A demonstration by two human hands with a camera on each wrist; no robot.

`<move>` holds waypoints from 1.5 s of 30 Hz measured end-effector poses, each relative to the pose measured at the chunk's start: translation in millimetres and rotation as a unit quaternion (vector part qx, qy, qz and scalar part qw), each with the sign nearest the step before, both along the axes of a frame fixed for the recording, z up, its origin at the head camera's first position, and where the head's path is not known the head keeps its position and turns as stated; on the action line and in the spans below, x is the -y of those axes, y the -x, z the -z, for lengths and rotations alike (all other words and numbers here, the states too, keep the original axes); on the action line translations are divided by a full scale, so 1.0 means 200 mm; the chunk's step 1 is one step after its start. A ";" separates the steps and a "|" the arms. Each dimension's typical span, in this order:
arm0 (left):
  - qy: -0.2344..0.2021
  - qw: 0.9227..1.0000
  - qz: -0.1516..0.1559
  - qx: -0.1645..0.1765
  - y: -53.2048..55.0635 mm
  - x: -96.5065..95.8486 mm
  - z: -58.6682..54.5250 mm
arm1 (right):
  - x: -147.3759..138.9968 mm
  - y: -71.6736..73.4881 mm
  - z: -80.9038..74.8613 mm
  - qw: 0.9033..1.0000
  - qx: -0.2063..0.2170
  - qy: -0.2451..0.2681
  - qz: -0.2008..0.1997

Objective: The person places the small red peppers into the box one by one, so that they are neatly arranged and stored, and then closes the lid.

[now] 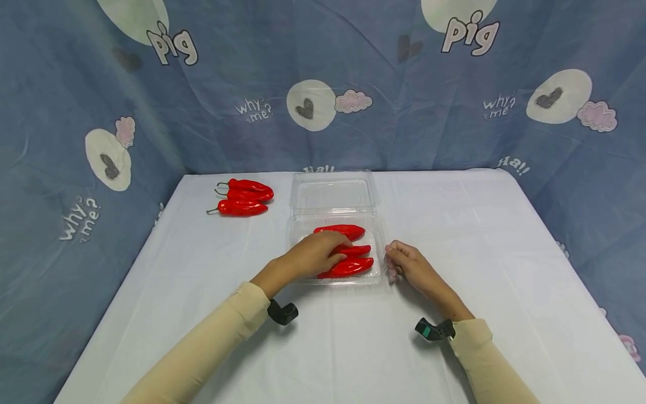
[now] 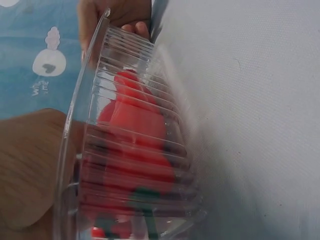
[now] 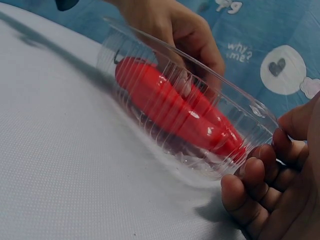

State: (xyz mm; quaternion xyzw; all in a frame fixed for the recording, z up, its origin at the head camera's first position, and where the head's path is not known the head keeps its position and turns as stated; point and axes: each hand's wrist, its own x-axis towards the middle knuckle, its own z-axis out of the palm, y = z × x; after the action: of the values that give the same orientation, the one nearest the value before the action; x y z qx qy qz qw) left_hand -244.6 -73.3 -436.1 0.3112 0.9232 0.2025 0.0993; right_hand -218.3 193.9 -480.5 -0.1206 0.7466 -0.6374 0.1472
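The left hand (image 1: 315, 253) curls its fingers round the middle pepper (image 1: 361, 251) in the clear box (image 1: 375, 237), near the back edge of the bench (image 1: 454, 224); the right hand (image 1: 413, 268) pinches the rim (image 3: 257, 110). Best hold that steady and settle the pepper gently.

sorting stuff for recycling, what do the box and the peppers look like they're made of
Box: probably thin clear plastic, glossy; it is see-through, with ribbed sides and bright edges. Peppers: smooth, shiny red skin with sharp highlights; real flesh or moulded imitation, the look leaves open.
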 end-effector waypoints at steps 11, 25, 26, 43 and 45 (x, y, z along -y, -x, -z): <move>0.002 1.000 -0.001 -0.009 -0.01 0.00 -0.02 | 0.00 0.00 0.01 1.000 -0.009 -0.002 0.004; -0.018 0.999 -0.012 -0.033 0.01 0.06 -0.08 | 0.00 0.00 0.01 1.000 -0.011 0.003 0.000; -0.022 0.999 -0.013 -0.034 0.01 0.07 -0.09 | 0.00 0.00 0.01 1.000 -0.010 0.002 0.000; -0.075 0.994 -0.059 -0.055 0.06 0.28 -0.20 | 0.00 0.00 0.00 1.000 -0.004 0.009 -0.001; -0.074 0.993 -0.066 -0.067 0.06 0.30 -0.22 | 0.00 0.00 0.00 1.000 -0.004 0.008 -0.001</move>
State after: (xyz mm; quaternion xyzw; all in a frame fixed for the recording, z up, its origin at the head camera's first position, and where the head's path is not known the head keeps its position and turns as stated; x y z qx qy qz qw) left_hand -257.4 -133.6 -392.5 0.2693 0.9287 0.2550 0.0000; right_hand -218.1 194.7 -481.0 -0.1250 0.7417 -0.6430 0.1441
